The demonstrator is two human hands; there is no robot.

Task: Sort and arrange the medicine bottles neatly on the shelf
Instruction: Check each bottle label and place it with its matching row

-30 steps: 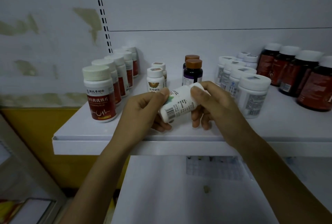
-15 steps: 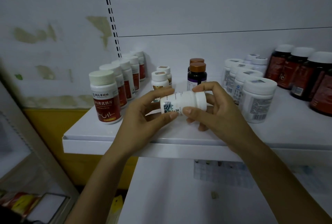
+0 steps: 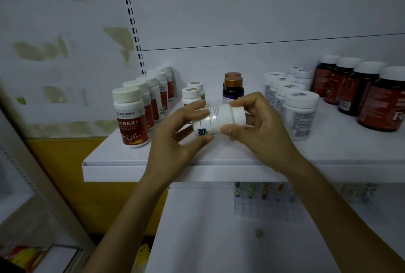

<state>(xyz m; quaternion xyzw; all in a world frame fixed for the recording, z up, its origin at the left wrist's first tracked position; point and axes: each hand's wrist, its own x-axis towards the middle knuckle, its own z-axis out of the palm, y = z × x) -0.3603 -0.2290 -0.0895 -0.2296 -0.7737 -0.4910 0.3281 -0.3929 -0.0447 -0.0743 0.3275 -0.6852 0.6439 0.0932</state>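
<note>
Smooth, glossy white plastic catches a streak of light on the white bottle (image 3: 219, 117) above the front edge of the shelf (image 3: 114, 172), whose white surface looks matt and smooth, possibly painted metal. At the shelf's left edge, the red-label bottles (image 3: 131, 119) pair ribbed plastic caps with shiny labels. Toward the back edge, the brown-capped bottles (image 3: 233, 90) show dark, glossy bodies and coppery-sheened caps. The wall (image 3: 54, 53) is patchy, flaking paint.
</note>
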